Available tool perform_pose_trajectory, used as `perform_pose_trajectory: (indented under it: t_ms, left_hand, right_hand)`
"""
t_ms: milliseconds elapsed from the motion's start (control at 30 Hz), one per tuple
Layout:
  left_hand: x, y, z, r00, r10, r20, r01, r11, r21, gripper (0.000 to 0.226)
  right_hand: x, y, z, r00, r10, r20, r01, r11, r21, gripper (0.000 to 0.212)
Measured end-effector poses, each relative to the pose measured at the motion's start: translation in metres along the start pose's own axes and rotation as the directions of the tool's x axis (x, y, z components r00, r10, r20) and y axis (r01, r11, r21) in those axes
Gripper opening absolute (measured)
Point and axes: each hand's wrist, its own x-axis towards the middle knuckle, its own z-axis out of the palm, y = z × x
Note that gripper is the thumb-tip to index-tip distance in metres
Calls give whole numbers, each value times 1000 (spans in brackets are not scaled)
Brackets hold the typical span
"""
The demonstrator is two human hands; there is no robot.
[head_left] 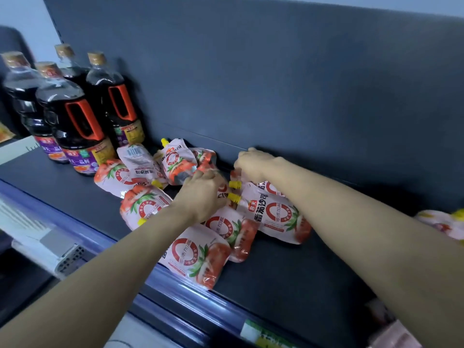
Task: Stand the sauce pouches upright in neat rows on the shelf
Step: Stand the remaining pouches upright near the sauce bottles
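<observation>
Several pink tomato sauce pouches with yellow caps lie in a loose heap on the dark shelf [75, 197]. One pouch [175, 162] stands roughly upright near the back wall. My left hand [203, 194] reaches into the middle of the heap, its fingers closed on the lower edge of a pouch [206, 164] at the back. My right hand [253, 164] is curled over the top of a pouch [236, 175] near the back wall, whose body is mostly hidden. A large pouch [276, 214] lies flat under my right forearm. Another pouch [198, 257] overhangs the shelf's front edge.
Several dark soy sauce bottles [72, 116] with orange handles stand at the left of the shelf. One more pouch [442, 222] lies at the far right. The shelf's blue front rail [175, 292] runs diagonally below, with a price label [263, 332] on it.
</observation>
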Motion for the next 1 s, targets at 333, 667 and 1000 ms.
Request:
perform_pose_trajectory:
  t_ms: [333, 667, 1000]
  left_hand:
    - [38, 23, 26, 990, -54, 131, 56, 998, -12, 32]
    - [46, 38, 23, 966, -102, 239, 143, 976, -164, 40]
    - [53, 96, -17, 999, 50, -7, -49, 929, -366, 20]
  right_hand:
    - [-23, 40, -12, 992, 43, -121, -38, 998, 44, 26]
    - [-70, 74, -21, 955, 194, -226, -179, 980, 85, 24]
    - [-118, 115, -1, 842, 514, -163, -437, 827, 354, 22]
